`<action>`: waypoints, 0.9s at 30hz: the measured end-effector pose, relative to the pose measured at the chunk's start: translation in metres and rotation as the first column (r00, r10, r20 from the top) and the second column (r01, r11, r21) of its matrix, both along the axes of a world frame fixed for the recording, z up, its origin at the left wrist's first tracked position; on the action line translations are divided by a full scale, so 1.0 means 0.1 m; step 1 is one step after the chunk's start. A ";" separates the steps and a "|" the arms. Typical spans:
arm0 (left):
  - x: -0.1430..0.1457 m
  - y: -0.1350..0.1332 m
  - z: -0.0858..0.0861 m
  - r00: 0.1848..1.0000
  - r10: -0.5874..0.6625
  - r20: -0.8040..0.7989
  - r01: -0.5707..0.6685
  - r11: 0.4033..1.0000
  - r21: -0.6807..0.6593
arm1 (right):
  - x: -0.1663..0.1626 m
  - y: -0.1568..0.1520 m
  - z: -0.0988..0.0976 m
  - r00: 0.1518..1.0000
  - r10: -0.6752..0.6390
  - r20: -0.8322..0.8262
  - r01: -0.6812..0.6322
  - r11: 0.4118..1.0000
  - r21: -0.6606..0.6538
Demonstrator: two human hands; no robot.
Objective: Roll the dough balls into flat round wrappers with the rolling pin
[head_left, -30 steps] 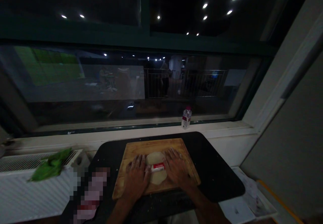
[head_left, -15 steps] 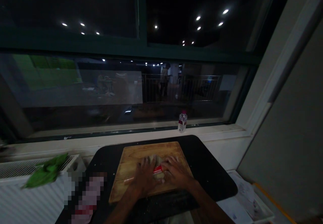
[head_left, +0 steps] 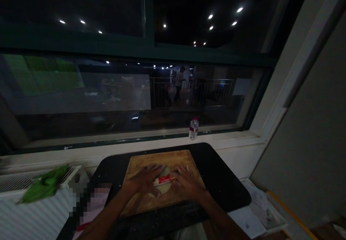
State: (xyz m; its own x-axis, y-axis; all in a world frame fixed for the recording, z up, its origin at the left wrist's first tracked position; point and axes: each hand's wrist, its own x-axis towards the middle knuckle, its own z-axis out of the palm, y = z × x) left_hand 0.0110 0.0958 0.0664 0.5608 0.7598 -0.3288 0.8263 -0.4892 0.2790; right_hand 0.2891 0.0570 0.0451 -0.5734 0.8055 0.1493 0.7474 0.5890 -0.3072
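On a wooden board [head_left: 159, 158] lies a pale, flat piece of dough [head_left: 164, 189], partly covered by my hands. Across it rests a rolling pin [head_left: 164, 179] with a red label facing up; both its ends are hidden beneath my hands. My left hand [head_left: 147, 179] lies over the pin's left part, palm down, fingers stretched out. Over the right part is my right hand [head_left: 186, 183], also palm down with its fingers spread. The label shows in the gap between the two hands.
The board stands on a black table [head_left: 216, 175] below a window. A plastic bottle [head_left: 193, 129] with a pink cap is on the sill. A green cloth [head_left: 44, 185] lies on the radiator at left; papers [head_left: 256, 200] are at right. Beyond the glass is a person [head_left: 178, 83].
My left hand has moved left along the rolling pin, so more of the label shows and the pin's left end is now covered. My right hand stays on the right part.
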 end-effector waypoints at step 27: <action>-0.15 -0.43 -0.27 0.882 0.468 0.053 -0.417 0.725 0.548 | -0.55 0.38 -0.26 0.972 -0.218 0.082 0.205 0.968 0.143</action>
State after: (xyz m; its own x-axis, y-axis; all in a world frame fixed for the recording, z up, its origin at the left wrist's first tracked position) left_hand -0.0044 0.0529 0.0393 0.1061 0.9794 0.1716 0.9940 -0.1093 0.0091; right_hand 0.2343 0.0950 0.0194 -0.4088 0.8869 0.2152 0.8817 0.4446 -0.1576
